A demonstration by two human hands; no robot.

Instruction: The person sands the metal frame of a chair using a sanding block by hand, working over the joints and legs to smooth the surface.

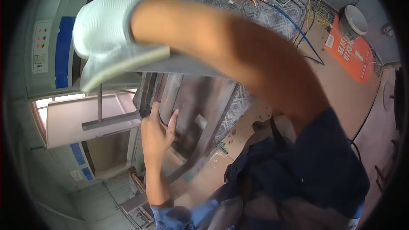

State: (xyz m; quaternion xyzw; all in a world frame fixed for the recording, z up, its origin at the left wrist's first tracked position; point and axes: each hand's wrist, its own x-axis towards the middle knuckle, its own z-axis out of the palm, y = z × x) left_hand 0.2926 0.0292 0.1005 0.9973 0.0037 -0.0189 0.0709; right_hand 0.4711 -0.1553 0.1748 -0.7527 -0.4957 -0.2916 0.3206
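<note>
Panel [200, 102]: grey sheet metal, long and flat with folded edges and ribs along its length, dull sheen. Held tilted, upper end under the gloved right hand [108, 34], lower end slanting down toward the person's legs. Bare left hand [157, 132] presses flat against its left edge, fingers spread. Upper edge gripped from above.

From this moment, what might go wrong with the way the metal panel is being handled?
1. The left hand is bare, its fingers pressed on the metal panel near its edges; a slip might cut them.
2. Only the gloved right hand grips the panel's top edge, so it may tip.
3. The blue hose and cables lie on the floor: a trip hazard.
</note>
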